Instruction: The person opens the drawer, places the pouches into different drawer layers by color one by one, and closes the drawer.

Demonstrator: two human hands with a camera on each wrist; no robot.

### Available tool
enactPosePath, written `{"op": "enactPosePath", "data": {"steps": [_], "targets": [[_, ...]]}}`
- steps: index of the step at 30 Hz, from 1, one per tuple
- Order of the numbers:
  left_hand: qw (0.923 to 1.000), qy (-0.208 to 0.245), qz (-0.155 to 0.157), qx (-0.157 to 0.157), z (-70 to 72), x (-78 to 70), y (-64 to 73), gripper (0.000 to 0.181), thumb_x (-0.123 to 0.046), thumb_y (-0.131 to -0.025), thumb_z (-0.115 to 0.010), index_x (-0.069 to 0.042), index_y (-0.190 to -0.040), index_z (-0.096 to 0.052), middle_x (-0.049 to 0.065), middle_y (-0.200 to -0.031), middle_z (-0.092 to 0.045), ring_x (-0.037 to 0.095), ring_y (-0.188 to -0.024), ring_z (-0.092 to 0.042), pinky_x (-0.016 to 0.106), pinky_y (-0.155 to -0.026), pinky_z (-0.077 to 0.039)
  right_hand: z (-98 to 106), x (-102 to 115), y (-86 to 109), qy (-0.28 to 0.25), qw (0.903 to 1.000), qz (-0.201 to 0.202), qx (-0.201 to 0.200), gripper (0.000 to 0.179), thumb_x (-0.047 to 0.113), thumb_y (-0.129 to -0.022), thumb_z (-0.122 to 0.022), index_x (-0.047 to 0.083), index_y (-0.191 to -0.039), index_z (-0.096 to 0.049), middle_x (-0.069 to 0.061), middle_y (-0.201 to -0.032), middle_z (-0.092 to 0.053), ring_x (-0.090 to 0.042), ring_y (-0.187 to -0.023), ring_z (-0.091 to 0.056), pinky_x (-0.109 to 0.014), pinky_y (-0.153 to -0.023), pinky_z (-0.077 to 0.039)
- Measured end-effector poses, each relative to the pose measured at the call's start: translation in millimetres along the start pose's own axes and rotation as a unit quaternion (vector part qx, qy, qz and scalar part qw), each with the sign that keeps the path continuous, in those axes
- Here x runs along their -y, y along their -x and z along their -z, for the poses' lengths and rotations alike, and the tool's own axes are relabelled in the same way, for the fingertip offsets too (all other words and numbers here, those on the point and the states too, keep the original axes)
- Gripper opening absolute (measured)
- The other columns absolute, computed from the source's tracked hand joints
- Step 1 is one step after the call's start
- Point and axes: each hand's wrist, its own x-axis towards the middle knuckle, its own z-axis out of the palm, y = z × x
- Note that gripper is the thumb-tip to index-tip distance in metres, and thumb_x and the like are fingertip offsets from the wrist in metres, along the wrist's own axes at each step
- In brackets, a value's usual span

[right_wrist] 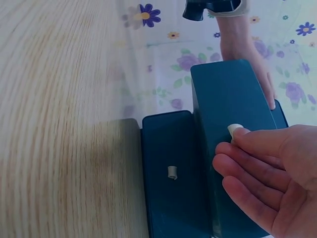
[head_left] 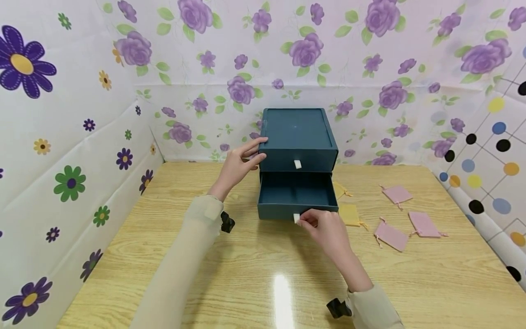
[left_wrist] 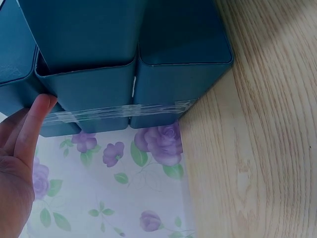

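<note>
A dark teal drawer unit [head_left: 296,128] with three stacked drawers stands near the back wall. Its middle drawer [head_left: 269,211] is pulled out, and the visible inside looks bare. My right hand [head_left: 328,230] pinches that drawer's white pull tab [head_left: 296,218] between thumb and forefinger, the other fingers loosely bent in the right wrist view. The top drawer's tab [head_left: 297,164] and the bottom drawer's tab [right_wrist: 172,172] are untouched. My left hand [head_left: 238,165] rests on the unit's upper left edge with fairly straight fingers, touching its side in the left wrist view.
Right of the unit lie three pink drawstring pouches [head_left: 397,194] and two yellow ones [head_left: 349,214], one partly hidden behind the drawer. Clear tape [left_wrist: 104,114] runs across the unit's side. Patterned sheets [head_left: 197,105] enclose the wooden table [head_left: 230,274] at back and sides.
</note>
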Motion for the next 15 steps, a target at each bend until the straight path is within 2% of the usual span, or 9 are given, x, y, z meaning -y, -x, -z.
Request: {"op": "enactPosePath", "data": {"steps": [15], "targets": [[0.9998,-0.007,-0.016,-0.003,-0.9,0.6,-0.1,0.045,-0.018,-0.099,-0.061,-0.019,-0.144,-0.054,0.009,-0.155,-0.045,0.031,-0.135,-0.053,0.048,-0.086,-0.061,4.3,1.5,7.8,-0.013,0.9998,0.002,0.015,0.006,0.020,-0.086,-0.077,0.015,-0.083,-0.077,0.001,-0.078,-0.076,-0.005,-0.064,-0.062,-0.022,-0.060,-0.053]]}}
